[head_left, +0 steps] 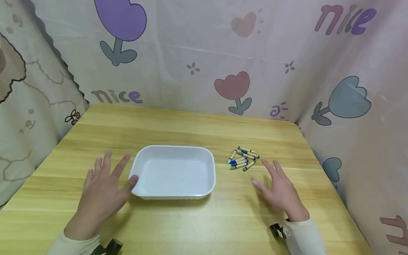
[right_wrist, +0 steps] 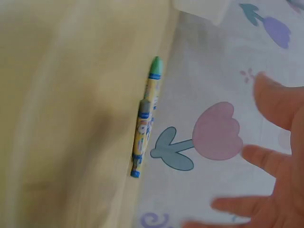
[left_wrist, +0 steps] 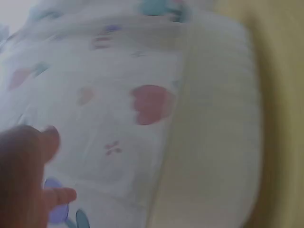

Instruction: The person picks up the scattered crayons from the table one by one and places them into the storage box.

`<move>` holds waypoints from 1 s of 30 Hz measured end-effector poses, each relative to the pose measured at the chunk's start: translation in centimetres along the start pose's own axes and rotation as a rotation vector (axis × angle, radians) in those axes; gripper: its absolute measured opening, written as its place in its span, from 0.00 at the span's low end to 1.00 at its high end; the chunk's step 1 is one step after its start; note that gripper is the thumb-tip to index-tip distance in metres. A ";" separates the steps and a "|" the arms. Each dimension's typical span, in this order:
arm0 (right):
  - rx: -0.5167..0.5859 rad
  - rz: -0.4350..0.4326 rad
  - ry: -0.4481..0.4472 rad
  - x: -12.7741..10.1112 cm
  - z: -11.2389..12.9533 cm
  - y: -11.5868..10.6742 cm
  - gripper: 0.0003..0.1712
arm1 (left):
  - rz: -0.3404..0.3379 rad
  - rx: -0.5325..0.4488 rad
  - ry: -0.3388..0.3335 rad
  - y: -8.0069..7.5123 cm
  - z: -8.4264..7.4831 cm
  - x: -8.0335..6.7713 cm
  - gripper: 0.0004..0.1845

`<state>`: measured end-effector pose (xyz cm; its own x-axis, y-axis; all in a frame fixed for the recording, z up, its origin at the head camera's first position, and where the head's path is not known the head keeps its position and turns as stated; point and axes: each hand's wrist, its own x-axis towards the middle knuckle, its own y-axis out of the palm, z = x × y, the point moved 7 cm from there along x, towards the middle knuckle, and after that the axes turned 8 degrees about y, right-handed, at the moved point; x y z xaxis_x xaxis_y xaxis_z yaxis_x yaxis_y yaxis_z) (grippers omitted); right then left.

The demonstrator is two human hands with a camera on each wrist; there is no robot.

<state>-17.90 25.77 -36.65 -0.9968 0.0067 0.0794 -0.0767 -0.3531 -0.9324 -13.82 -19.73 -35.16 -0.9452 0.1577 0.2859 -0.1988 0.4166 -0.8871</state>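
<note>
White tray [head_left: 173, 171], centre frame, long axis left-right; left hand [head_left: 103, 189] spread wide, thumb touching its corner. Right hand [head_left: 280, 191] spread wide, holding nothing, near crayons [head_left: 243, 158]. Right wrist view alone shows a green-tipped crayon [right_wrist: 146, 116] pointing up-frame.

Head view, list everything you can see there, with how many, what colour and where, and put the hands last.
Table: one, light wood, filling the lower part of the view.
Tray: one, white, empty, on the table left of centre.
Crayons: a small heap, roughly seven or eight, yellow wrappers with blue and green ends, on the table right of the tray.
Curtain: pale pink cloth with tulips, hearts and the word nice, hung behind the table and along both its sides.
Sleeves: two, cream, at the bottom edge.
Left hand: one, fingers spread, at the tray's left front corner, thumb at its rim.
Right hand: one, fingers spread, just short of the crayons, holding nothing.
</note>
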 end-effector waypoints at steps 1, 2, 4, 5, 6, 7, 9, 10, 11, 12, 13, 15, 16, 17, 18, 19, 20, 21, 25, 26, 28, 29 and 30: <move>0.067 0.018 -0.008 0.5 -0.1 0.0 0.40 | -0.015 -0.073 -0.001 0.0 0.0 0.0 0.34; 0.130 0.033 -0.007 1.0 -0.3 -0.1 0.37 | -0.039 -0.149 -0.004 -0.1 0.0 -0.1 0.32; 0.239 0.057 0.013 2.3 -0.8 0.0 0.31 | -0.093 -0.298 -0.007 0.1 0.1 -0.2 0.31; 0.276 0.060 0.026 3.1 -1.0 0.0 0.29 | -0.107 -0.361 -0.011 0.4 0.3 -0.2 0.30; 0.302 0.062 0.043 3.9 -1.3 0.0 0.28 | -0.113 -0.414 -0.013 0.7 0.5 -0.2 0.31; 0.327 0.061 0.057 4.7 -1.5 0.1 0.27 | -0.108 -0.460 -0.015 1.2 0.8 -0.1 0.32; 0.347 0.046 0.066 6.4 -1.8 0.2 0.24 | -0.073 -0.524 -0.024 2.3 1.4 -0.1 0.35; 0.345 0.041 0.064 7.1 -1.9 0.3 0.23 | -0.050 -0.542 -0.025 2.8 1.6 0.0 0.38; 0.339 0.036 0.064 7.9 -2.0 0.5 0.22 | -0.029 -0.548 -0.020 3.3 1.8 0.0 0.41; 0.331 0.036 0.067 8.7 -2.2 0.7 0.21 | -0.014 -0.553 -0.009 3.7 1.9 0.0 0.44; 0.325 0.037 0.068 9.4 -2.5 0.9 0.21 | -0.003 -0.550 0.002 4.0 2.0 0.0 0.47; 0.310 0.050 0.064 10.8 -2.8 1.6 0.20 | 0.011 -0.529 0.042 4.5 1.9 0.0 0.53; 0.302 0.067 0.060 11.4 -3.0 1.9 0.19 | 0.018 -0.519 0.061 4.7 1.8 -0.1 0.55; 0.292 0.079 0.060 11.9 -3.1 2.4 0.18 | 0.024 -0.509 0.078 4.9 1.6 -0.1 0.58; 0.279 0.092 0.058 12.4 -3.3 2.8 0.18 | 0.031 -0.494 0.088 5.1 1.6 -0.2 0.59; 0.265 0.109 0.061 12.9 -3.4 3.3 0.18 | 0.037 -0.477 0.094 5.2 1.5 -0.3 0.61; 0.251 0.131 0.063 13.2 -3.5 3.8 0.17 | 0.045 -0.467 0.099 5.4 1.5 -0.4 0.61; 0.234 0.149 0.067 13.5 -3.6 4.2 0.17 | 0.052 -0.459 0.092 5.5 1.5 -0.5 0.62; 0.172 0.210 0.071 14.3 -3.6 5.3 0.16 | 0.076 -0.433 0.054 5.9 1.6 -0.9 0.62; 0.170 0.215 0.062 14.5 -3.5 5.3 0.16 | 0.079 -0.427 0.045 6.0 1.6 -0.9 0.61; 0.168 0.217 0.053 14.8 -3.4 5.2 0.16 | 0.084 -0.422 0.032 6.1 1.6 -0.7 0.62; 0.164 0.222 0.049 15.0 -3.4 5.1 0.16 | 0.087 -0.420 0.027 6.2 1.6 -0.6 0.62; 0.160 0.228 0.045 15.2 -3.4 5.1 0.16 | 0.089 -0.419 0.022 6.3 1.5 -0.5 0.62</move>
<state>-33.48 27.28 -41.43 -0.9881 -0.0496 -0.1455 0.1509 -0.4934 -0.8566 -15.01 -18.52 -41.45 -0.9473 0.2267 0.2263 0.0103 0.7276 -0.6860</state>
